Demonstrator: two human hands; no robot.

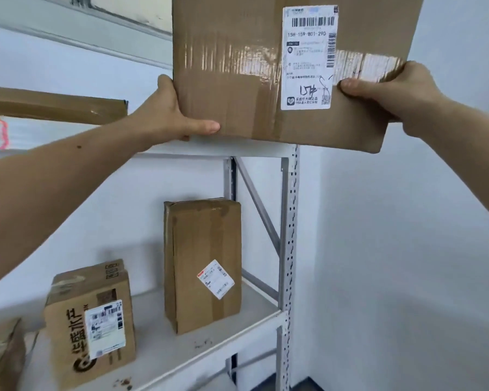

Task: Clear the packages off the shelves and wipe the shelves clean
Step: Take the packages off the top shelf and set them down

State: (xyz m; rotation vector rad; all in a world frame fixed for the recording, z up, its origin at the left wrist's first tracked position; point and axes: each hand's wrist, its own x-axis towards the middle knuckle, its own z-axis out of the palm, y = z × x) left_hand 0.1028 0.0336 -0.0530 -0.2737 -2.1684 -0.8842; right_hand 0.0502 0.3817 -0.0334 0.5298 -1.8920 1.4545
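Both hands (178,114) grip large box (237,66) past shelf edge (223,149).

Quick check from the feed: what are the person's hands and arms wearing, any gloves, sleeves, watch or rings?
Nothing is worn on either one as far as the view shows. The left hand and right hand are bare, with no gloves or rings visible. Both forearms are uncovered right to the frame edge, so no sleeve shows, and no watch or band sits at either wrist. Nails look short and unpainted.

Matt cardboard box (237,80), glossy tape; painted metal shelf (290,249).
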